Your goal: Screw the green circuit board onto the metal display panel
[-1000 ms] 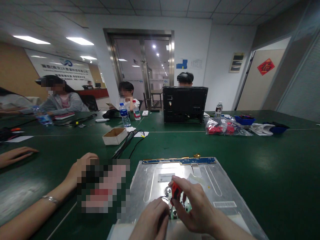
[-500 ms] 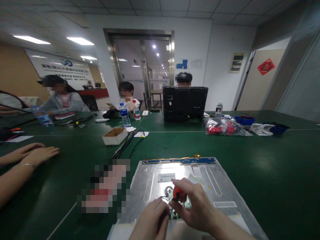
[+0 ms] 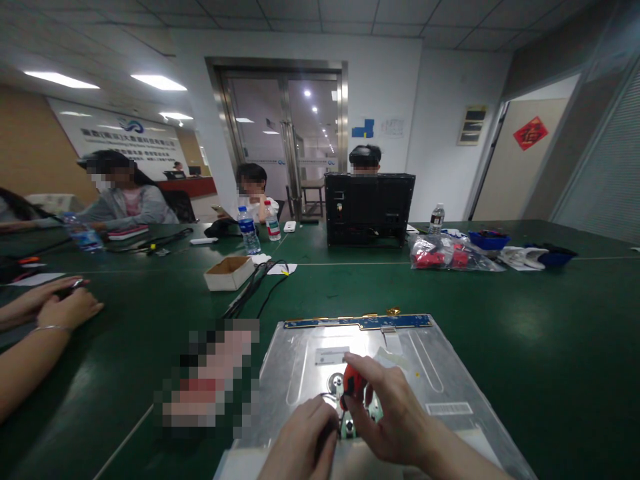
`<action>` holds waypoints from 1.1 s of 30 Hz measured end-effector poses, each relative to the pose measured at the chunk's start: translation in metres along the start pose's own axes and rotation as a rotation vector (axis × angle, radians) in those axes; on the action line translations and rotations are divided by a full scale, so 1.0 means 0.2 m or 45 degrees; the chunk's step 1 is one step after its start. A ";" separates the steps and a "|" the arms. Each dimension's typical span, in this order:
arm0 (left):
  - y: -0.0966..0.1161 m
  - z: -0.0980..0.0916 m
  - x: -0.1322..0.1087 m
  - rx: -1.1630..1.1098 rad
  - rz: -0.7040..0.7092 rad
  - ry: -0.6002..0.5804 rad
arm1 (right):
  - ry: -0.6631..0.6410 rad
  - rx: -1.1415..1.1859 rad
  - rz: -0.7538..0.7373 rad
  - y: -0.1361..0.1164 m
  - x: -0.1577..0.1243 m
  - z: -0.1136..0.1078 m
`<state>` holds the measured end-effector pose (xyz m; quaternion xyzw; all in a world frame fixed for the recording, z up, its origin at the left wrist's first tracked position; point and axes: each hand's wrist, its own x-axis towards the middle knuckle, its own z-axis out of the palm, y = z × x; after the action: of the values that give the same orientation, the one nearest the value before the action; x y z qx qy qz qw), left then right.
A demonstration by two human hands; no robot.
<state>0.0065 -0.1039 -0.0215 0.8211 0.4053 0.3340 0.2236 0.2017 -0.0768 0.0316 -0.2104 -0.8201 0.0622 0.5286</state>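
Note:
A silvery metal display panel (image 3: 300, 373) lies back side up in front of me, with a blue circuit board strip (image 3: 360, 322) along its far edge. Over a small green circuit board (image 3: 374, 408) at its middle, my right hand (image 3: 395, 407) pinches the red and black handle of a screwdriver (image 3: 353, 381), thumb and fingers around it. A thin dark shaft runs down from the handle. My left hand (image 3: 307, 433) rests on the panel beside the shaft, fingers curled together. What its fingertips hold is hidden.
A blurred-out patch (image 3: 215, 373) lies left of the panel. Beyond are a small open box (image 3: 229, 275), black cables (image 3: 253, 290), bottles (image 3: 249, 230) and a black monitor (image 3: 370, 210). At the left, a co-worker's hands (image 3: 65, 307) hold a small dark object. Plastic bags (image 3: 445, 255) lie far right.
The red handle has turned and tilted slightly between my right fingers. My left hand has stayed in place. The co-worker's hands have drawn back left, and a small dark object now shows in them.

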 end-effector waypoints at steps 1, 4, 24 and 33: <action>0.00 0.00 0.00 -0.003 -0.002 0.000 | 0.008 -0.005 0.004 0.00 0.00 0.00; 0.01 -0.01 0.01 0.010 0.020 0.004 | 0.017 -0.024 0.002 0.01 -0.01 0.01; -0.02 0.00 -0.01 0.019 0.009 -0.041 | -0.005 0.011 0.022 0.00 -0.01 0.01; -0.02 0.00 0.00 0.008 0.024 0.005 | -0.020 -0.028 0.026 0.01 -0.02 0.01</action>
<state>0.0050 -0.1021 -0.0239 0.8250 0.3988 0.3364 0.2170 0.2012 -0.0768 0.0270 -0.2242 -0.8225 0.0601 0.5192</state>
